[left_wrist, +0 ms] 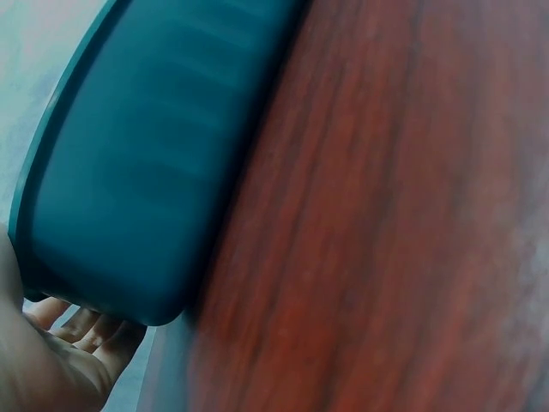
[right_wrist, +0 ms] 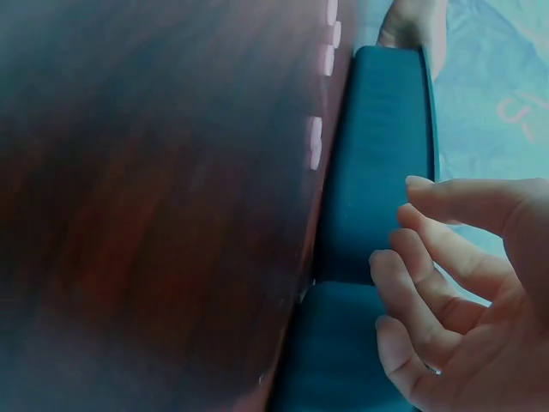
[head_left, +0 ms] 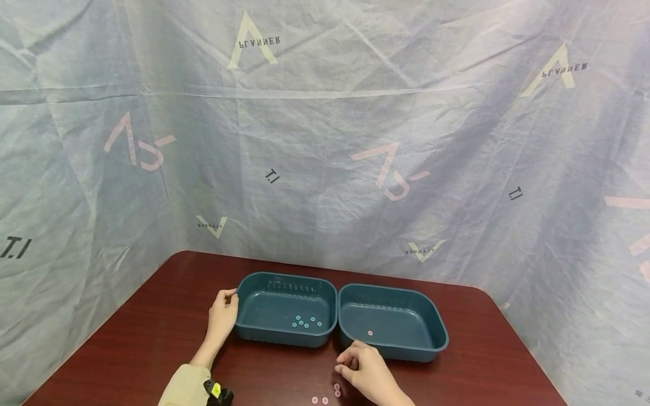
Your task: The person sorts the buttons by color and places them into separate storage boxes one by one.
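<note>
Two dark teal plastic basins stand side by side. My left hand [head_left: 223, 311] touches the left end of the left basin [head_left: 264, 334]; its fingers [left_wrist: 116, 352] rest against the outer wall in the left wrist view. Several light-blue button-like discs [head_left: 301, 323] lie in that basin. One pink disc [head_left: 370, 333] is inside the right basin [head_left: 431, 356]. Close to that basin's front wall, my right hand [head_left: 368, 372] hovers with loosely bent fingers, and nothing shows between thumb and index finger. Several more pink discs [head_left: 325, 401] lie on the table just left of this hand.
The dark red wooden table [head_left: 152, 327] has rounded far corners. A printed grey cloth [head_left: 315, 214] hangs behind it and along both sides. A dark device with a yellow mark [head_left: 216, 390] is strapped at my left sleeve.
</note>
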A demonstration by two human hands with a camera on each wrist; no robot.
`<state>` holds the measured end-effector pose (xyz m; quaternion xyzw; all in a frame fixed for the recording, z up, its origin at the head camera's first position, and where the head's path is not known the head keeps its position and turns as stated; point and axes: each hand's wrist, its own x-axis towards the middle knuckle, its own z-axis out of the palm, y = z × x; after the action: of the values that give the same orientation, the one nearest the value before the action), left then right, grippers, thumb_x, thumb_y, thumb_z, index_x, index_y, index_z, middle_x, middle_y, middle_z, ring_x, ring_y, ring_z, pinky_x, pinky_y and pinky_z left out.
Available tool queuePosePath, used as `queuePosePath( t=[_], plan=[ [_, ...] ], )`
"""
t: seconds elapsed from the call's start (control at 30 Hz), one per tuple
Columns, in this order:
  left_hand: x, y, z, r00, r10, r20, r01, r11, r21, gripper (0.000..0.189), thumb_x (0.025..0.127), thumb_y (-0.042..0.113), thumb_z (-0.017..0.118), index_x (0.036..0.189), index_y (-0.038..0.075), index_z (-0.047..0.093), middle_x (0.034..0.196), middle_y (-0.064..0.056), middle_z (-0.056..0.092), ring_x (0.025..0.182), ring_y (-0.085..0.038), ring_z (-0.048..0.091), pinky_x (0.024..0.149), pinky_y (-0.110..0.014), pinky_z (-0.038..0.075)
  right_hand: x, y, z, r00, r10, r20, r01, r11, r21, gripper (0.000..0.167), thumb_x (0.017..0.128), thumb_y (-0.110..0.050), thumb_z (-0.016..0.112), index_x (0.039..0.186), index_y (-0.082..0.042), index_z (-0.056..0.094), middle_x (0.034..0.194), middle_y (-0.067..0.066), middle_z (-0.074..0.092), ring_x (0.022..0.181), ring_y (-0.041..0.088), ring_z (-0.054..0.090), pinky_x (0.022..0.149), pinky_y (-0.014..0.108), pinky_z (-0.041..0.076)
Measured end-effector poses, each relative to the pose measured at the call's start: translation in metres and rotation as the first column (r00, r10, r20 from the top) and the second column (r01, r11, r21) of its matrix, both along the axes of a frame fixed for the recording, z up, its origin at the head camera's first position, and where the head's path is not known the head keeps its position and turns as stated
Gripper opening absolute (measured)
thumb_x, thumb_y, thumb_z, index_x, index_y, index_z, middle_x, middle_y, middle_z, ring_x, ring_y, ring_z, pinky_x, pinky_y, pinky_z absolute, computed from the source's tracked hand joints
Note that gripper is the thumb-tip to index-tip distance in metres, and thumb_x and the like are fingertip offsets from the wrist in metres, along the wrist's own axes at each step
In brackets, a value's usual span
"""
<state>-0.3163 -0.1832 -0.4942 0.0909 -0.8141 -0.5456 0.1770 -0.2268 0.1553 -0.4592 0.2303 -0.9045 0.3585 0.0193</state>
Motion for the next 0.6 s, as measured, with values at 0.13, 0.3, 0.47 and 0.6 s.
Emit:
queuePosePath(
  t=[0.13,0.3,0.47,0.6],
  plan=[
    [0.0003,-0.0001,0.0001,1.0,-0.003,0.005,0.003,1.0,0.006,0.034,0.099,0.016,0.039,0.127,-0.001,0.049,0.117,-0.027,0.056,0.107,-0.038,0.056,0.087,-0.049,0.044,0.0008,-0.0006,-0.0017,1.0,0.007,0.003,-0.007,1.0,0.015,0.007,0.079,-0.018,0.075,0.08,-0.012,0.071,0.072,-0.012,0.052,0.058,-0.003,0.045,0.054,0.017,0.04],
    [0.0007,-0.0001,0.0004,1.0,-0.001,0.007,0.001,1.0,0.007,0.034,0.099,0.017,0.039,0.127,-0.001,0.049,0.117,-0.027,0.056,0.106,-0.038,0.056,0.087,-0.049,0.043,0.0009,0.0,-0.0022,0.999,0.034,0.016,-0.035,0.999,0.042,0.007,0.078,-0.017,0.075,0.08,-0.011,0.072,0.071,-0.011,0.053,0.059,-0.005,0.045,0.056,0.017,0.041],
    [0.0015,0.0001,0.0014,1.0,0.003,0.012,-0.003,1.0,0.0,0.034,0.099,0.017,0.039,0.126,-0.001,0.049,0.117,-0.027,0.057,0.106,-0.037,0.055,0.086,-0.048,0.043,0.0006,-0.0002,-0.0037,0.998,0.058,0.028,-0.06,0.996,0.064,0.005,0.077,-0.016,0.074,0.079,-0.012,0.071,0.071,-0.013,0.052,0.059,-0.005,0.046,0.056,0.017,0.042],
    [0.0025,0.0005,0.0026,1.0,-0.004,0.012,0.004,1.0,0.006,0.035,0.099,0.016,0.039,0.127,-0.001,0.048,0.118,-0.027,0.056,0.107,-0.038,0.055,0.087,-0.049,0.043,0.0006,-0.0005,-0.0043,0.998,0.062,0.032,-0.064,0.995,0.071,0.004,0.075,-0.013,0.075,0.078,-0.012,0.071,0.069,-0.013,0.053,0.059,-0.006,0.046,0.056,0.017,0.042]
  ],
)
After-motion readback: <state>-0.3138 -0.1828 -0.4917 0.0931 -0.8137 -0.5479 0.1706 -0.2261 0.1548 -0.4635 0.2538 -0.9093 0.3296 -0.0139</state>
